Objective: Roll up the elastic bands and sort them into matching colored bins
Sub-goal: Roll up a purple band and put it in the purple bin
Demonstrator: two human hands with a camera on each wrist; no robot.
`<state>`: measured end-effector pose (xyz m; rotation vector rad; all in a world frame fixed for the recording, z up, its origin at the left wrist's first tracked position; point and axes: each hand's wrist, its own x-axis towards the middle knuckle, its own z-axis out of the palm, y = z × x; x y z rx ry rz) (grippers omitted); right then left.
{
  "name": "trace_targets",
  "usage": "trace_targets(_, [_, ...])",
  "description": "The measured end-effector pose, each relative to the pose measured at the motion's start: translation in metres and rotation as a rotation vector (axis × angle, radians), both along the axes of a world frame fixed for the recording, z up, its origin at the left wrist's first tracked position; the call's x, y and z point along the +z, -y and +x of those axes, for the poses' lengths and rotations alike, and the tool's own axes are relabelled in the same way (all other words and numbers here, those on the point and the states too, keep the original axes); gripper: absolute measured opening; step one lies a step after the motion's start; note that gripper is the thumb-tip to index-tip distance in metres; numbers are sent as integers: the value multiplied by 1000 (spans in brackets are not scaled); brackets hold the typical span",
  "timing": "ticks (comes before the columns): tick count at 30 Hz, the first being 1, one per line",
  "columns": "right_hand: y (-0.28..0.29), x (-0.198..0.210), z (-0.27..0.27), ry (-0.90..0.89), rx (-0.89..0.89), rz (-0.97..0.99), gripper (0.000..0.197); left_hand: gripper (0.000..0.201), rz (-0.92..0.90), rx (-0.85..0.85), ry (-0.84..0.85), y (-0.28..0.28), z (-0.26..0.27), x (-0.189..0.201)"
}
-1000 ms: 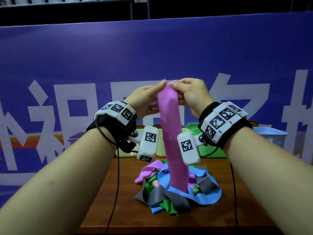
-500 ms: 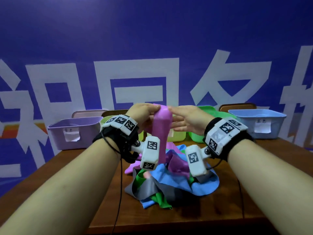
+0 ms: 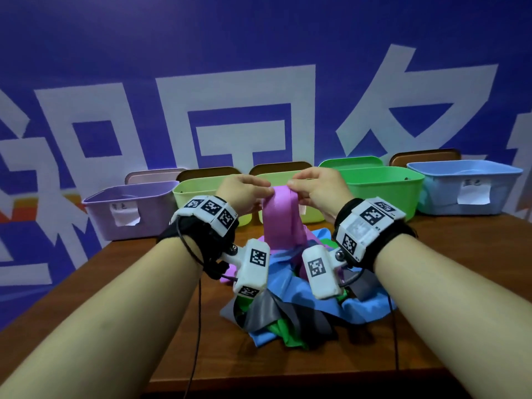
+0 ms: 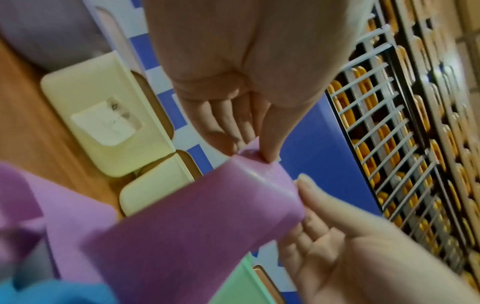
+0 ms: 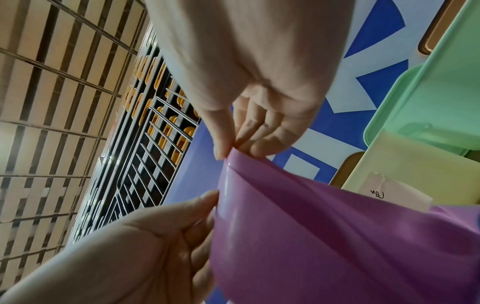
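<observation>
Pinching the top edge of a pink-purple elastic band [image 3: 283, 217] at the centre of the head view, the left hand [image 3: 244, 192] and the right hand [image 3: 316, 188] face each other, each with thumb and fingers closed on one upper corner, so the band's end is stretched flat between them; the wrist views show the thumbs [image 4: 272, 142] pressed on one face and the other fingers curled behind. The band is smooth, glossy and wide, and it hangs from the hands down into a loose heap of bands [image 3: 293, 306] in blue, grey, green and purple, lying on the brown table [image 3: 161, 286] at lower centre. Behind the hands a row of bins stands along the table's far edge: a purple bin [image 3: 126, 208] at mid left, a yellow-green bin [image 3: 198, 194], a second pale one mostly hidden by the hands, a green bin [image 3: 383, 191] and a blue bin [image 3: 466, 188] at far right. Each visible bin front carries a white paper label [image 3: 473, 192] with handwriting too small to read. Above, a blue backdrop [image 3: 259, 53] bears large white characters, cut off by the frame
</observation>
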<state>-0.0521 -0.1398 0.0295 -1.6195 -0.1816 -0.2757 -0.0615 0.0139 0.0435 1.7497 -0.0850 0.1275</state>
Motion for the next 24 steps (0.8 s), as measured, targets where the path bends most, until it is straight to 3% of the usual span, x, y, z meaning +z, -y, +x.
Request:
trace_targets(4, [1,0,3,29,-25,-47,21,8,127,105,134,-3,4,-1])
trace_targets(7, [5,0,3,-7,-31,-101,23,11,62,177,176,-11,6,4])
trace_targets(11, [13,-2,-1,-209,36,-440,20,17,-118,161,193,-17,1,17])
trace_targets(13, [13,-1,-4,-205,-4,-642,13,16,-170,118,207,-16,-2,24])
trace_targets(15, [7,4,-7,-21,-122,-579,10,17,-201,68,218,-14,-6,32])
trace_targets(17, [-1,13,-12,109,-121,-327,16,17,-225,20,223,-12,-11,40])
trace_targets(19, [-10,24,-19,166,-58,-188,19,19,-246,-15,232,-10,-15,46])
trace_targets(24, [-21,50,-34,229,-5,-100,41,19,-277,-44,297,-7,-28,64])
